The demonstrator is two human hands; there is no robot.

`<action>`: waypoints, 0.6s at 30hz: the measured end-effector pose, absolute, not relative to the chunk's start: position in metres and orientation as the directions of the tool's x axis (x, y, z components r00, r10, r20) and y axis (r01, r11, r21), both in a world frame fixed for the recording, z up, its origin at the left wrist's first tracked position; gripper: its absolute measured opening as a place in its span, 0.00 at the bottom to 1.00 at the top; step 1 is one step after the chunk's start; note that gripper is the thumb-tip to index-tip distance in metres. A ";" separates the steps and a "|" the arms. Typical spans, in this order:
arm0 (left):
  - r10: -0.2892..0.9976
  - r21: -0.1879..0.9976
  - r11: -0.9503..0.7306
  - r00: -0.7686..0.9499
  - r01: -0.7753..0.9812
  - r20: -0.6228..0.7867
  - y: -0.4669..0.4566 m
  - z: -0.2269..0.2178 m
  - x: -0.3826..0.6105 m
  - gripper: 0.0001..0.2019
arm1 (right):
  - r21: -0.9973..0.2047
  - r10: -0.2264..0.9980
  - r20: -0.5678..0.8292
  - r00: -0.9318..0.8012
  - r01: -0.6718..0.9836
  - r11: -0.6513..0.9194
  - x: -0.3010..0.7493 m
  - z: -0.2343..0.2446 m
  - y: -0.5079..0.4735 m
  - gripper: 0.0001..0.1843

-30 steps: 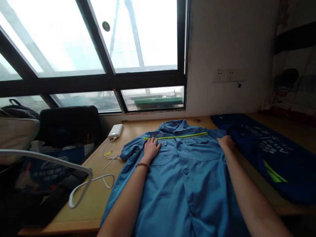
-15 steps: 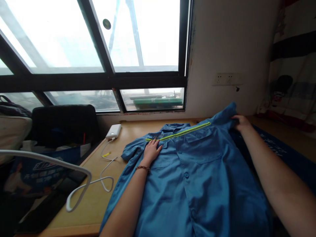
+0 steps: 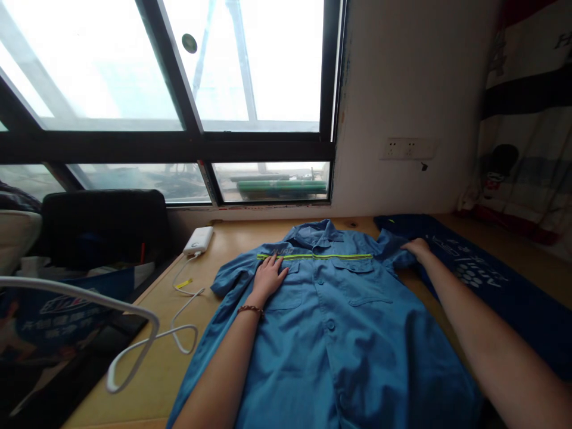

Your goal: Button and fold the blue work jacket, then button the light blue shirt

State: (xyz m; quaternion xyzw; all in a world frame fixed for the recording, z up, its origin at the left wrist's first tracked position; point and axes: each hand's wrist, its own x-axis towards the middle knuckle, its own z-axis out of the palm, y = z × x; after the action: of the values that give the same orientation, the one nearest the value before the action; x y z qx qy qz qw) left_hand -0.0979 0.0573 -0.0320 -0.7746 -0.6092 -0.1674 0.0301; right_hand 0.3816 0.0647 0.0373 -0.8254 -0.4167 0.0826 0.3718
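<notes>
A blue short-sleeved work shirt lies front up on the wooden table, its collar toward the window. A yellow-green stripe crosses its chest, with buttons down the middle and flapped pockets. My left hand rests flat on the chest near the left-hand pocket, fingers spread, a beaded bracelet on the wrist. At the other side, my right hand has its fingers closed on the edge of the right-hand sleeve. That sleeve lies low, close to the table. My thumb and the fingertips' far side are partly hidden.
A white power bank with a white cable sits on the table at left. Dark blue printed cloth covers the right side. Beyond are a window, a wall socket and a curtain. A black chair stands left.
My right hand has lowered the raised sleeve and moved slightly left. The shirt's right shoulder has flattened, the stripe is now nearly level, and more of the dark blue cloth shows.
</notes>
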 end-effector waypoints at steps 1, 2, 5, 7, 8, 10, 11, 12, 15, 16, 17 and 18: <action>0.932 0.153 -0.258 0.204 0.954 0.299 0.057 -0.032 -0.098 0.25 | -0.670 0.754 0.200 0.626 0.649 -0.361 0.373 0.043 0.067 0.16; 0.931 0.151 -0.259 0.205 0.954 0.302 0.058 -0.033 -0.098 0.25 | -0.654 0.769 0.237 0.593 0.683 -0.326 0.361 0.048 0.068 0.18; 0.928 0.148 -0.259 0.204 0.954 0.311 0.059 -0.034 -0.098 0.25 | -0.524 0.926 0.328 0.185 0.851 0.016 0.309 0.067 0.057 0.23; 0.926 0.148 -0.262 0.206 0.954 0.316 0.059 -0.035 -0.099 0.25 | -0.458 0.939 0.114 -0.325 0.821 0.340 0.272 0.077 0.041 0.24; 0.925 0.148 -0.265 0.208 0.953 0.319 0.059 -0.035 -0.099 0.25 | -0.478 0.862 -0.027 -0.507 0.764 0.434 0.255 0.081 0.033 0.24; 0.921 0.149 -0.273 0.214 0.950 0.325 0.059 -0.036 -0.099 0.25 | -0.528 0.750 -0.133 -0.648 0.687 0.499 0.232 0.084 0.023 0.23; 0.920 0.151 -0.276 0.216 0.949 0.328 0.059 -0.036 -0.099 0.25 | -0.529 0.765 -0.111 -0.634 0.690 0.495 0.225 0.082 0.022 0.22; 0.919 0.153 -0.278 0.216 0.948 0.329 0.059 -0.036 -0.100 0.25 | -0.508 0.822 -0.052 -0.567 0.724 0.467 0.222 0.077 0.024 0.20; 0.922 0.164 -0.274 0.210 0.948 0.326 0.058 -0.035 -0.099 0.25 | -0.396 0.968 0.127 -0.218 0.884 0.250 0.223 0.047 0.039 0.21; 0.925 0.170 -0.270 0.206 0.948 0.321 0.058 -0.034 -0.099 0.25 | -0.353 0.982 0.149 -0.116 0.922 0.162 0.226 0.033 0.046 0.23; 0.927 0.177 -0.265 0.201 0.948 0.316 0.058 -0.034 -0.099 0.25 | -0.310 0.989 0.145 -0.040 0.947 0.084 0.230 0.018 0.051 0.25; 0.929 0.185 -0.264 0.198 0.947 0.311 0.058 -0.033 -0.099 0.25 | -0.266 0.992 0.123 0.025 0.964 0.009 0.235 0.004 0.056 0.27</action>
State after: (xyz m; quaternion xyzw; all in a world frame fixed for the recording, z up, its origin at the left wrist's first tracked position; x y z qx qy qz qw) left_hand -0.0990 0.0576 -0.0334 -0.7737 -0.6062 -0.1826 0.0238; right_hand 0.2346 0.0559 0.0037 -0.7022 -0.6963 0.0506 0.1395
